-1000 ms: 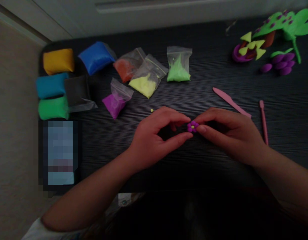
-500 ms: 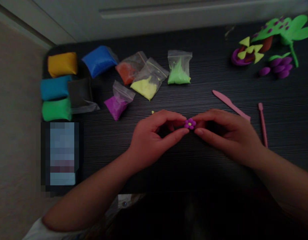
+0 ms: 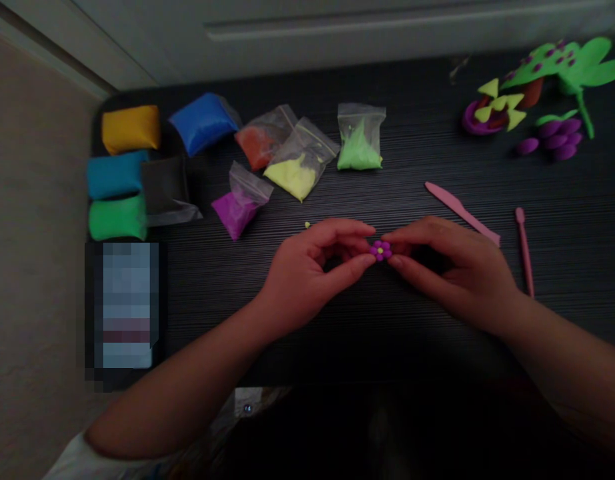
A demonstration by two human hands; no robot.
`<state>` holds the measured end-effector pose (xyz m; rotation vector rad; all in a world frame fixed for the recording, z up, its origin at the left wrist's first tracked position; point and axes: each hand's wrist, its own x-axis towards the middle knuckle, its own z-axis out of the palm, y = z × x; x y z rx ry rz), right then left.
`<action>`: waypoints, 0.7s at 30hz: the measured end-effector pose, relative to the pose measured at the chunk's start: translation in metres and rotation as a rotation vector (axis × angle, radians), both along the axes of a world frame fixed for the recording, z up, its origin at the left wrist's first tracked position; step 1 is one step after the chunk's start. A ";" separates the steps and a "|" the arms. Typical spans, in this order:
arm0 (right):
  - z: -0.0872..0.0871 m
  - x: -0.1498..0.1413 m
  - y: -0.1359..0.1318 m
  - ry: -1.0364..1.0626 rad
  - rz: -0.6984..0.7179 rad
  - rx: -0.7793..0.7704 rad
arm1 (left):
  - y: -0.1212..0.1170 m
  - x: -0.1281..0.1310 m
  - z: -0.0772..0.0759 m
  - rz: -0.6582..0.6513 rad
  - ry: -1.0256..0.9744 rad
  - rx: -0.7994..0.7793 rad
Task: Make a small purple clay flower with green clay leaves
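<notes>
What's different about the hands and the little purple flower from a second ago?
The left hand has opened a bit: its index finger moved away from the purple flower, and its thumb went from below the flower to its lower left edge. The flower shifted slightly left, between that hand and the right hand. The pink knife, pink stick and purple clay bag stayed put.

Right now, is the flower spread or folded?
Spread: the flower faces up with its purple petals fanned around a visible yellow centre.
</notes>
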<state>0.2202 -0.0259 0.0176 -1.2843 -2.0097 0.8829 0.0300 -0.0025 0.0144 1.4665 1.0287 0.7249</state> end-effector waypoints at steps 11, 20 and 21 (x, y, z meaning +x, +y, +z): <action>-0.004 0.000 -0.002 -0.108 -0.026 0.106 | 0.003 -0.001 0.000 -0.034 0.072 0.057; -0.009 0.002 0.002 -0.248 -0.028 0.214 | 0.001 -0.002 -0.004 -0.007 0.171 0.175; -0.010 0.003 0.004 -0.278 -0.042 0.218 | 0.001 -0.003 -0.003 0.003 0.215 0.239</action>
